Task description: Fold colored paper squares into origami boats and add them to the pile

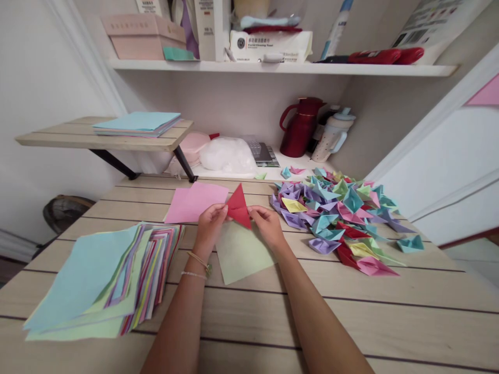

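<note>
A piece of folded red paper point(238, 206), triangular in outline, is held up between both hands above the table. My left hand point(211, 222) pinches its left corner between thumb and fingers. At its right edge, my right hand point(268, 224) has its fingers closed on the paper too. Below the hands lies a pale green sheet point(245, 257), flat on the slats. Pink sheets point(191, 202) rest just beyond my left hand. A heap of folded paper boats point(331, 208) in many colours spreads to the right of my right hand.
A fanned stack of coloured paper point(89, 270) covers the table's left side. Behind it, a raised wooden shelf point(58, 132) on black legs bears more sheets point(136, 123). A red jug point(299, 127) and a pale bottle point(333, 136) stand at the back, under a white shelf point(234, 66).
</note>
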Motion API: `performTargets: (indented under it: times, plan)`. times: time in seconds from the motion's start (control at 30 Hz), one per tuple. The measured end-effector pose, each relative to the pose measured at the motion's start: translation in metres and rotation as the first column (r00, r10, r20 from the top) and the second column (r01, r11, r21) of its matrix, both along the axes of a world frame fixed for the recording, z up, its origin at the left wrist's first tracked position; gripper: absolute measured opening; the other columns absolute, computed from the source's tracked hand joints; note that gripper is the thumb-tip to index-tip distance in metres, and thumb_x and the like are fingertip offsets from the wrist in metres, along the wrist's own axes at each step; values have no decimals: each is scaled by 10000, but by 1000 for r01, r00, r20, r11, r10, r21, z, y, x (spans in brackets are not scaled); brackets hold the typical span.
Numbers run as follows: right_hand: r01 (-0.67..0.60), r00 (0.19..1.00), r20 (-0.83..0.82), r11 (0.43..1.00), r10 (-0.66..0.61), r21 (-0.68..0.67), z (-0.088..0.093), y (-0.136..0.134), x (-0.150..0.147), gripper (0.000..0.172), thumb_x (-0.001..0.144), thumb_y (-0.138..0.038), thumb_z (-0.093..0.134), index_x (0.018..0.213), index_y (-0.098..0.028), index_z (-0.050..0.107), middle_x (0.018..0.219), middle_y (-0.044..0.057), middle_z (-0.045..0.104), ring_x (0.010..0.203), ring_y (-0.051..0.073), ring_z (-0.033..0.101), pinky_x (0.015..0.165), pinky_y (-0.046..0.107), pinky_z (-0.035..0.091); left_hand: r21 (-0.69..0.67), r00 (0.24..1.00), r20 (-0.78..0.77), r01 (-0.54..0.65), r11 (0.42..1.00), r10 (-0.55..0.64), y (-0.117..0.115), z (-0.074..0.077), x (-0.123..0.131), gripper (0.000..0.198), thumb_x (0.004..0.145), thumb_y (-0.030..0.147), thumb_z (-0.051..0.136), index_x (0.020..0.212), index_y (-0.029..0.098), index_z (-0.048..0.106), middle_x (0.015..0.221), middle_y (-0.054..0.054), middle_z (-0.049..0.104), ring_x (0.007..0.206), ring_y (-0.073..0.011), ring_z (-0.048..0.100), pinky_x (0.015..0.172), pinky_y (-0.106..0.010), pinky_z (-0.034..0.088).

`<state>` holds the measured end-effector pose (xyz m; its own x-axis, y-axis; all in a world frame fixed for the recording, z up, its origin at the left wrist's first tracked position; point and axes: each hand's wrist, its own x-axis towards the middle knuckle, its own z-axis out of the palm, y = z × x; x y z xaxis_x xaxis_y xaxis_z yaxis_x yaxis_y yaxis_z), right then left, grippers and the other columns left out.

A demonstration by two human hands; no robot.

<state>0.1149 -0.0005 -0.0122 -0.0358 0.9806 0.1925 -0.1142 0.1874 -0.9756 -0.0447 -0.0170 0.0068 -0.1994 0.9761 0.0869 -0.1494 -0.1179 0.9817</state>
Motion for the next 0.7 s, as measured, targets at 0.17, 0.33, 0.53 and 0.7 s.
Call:
performTargets:
  times: [0.17, 0.33, 0.53, 0.7]
  plan:
    - [-31, 999, 11, 999, 32, -17, 7, -4, 0, 284, 714, -447, 693, 769, -174, 747, 802, 57, 736, 734, 198, 641, 697, 305, 494, 7, 1000, -19, -19, 1000, 19, 0, -1, -1, 268, 693, 388, 696, 804, 146, 663, 676, 1, 656, 556, -102, 571, 613, -240, 486]
    - [-79, 996, 39, 996, 80, -34, 6, -5, -1, 303, 706, -464, 695, 781, -176, 754, 798, 61, 733, 730, 204, 639, 653, 301, 486, -4, 1000, -26, -5, 1000, 5, 0, 0, -1, 275, 691, 391, 699, 803, 143, 662, 741, -20, 680, 570, -102, 576, 630, -245, 492]
    - [0, 999, 54, 998, 3, -65, 6, -6, -2, 289, 595, -424, 786, 684, -158, 715, 644, 39, 686, 552, 137, 546, 544, 262, 409, 33, 996, -53, 67, 997, -65, 0, 0, -1, 283, 716, 417, 680, 808, 150, 667, 784, -42, 699, 713, -155, 620, 689, -263, 493]
    - [-93, 995, -46, 994, 91, -59, 8, -6, 0, 298, 595, -434, 787, 596, -172, 646, 578, -4, 616, 527, 106, 483, 539, 246, 376, 37, 989, -35, 146, 989, -144, -1, 0, -2, 280, 729, 425, 667, 800, 154, 654, 755, -21, 675, 706, -146, 591, 690, -250, 468]
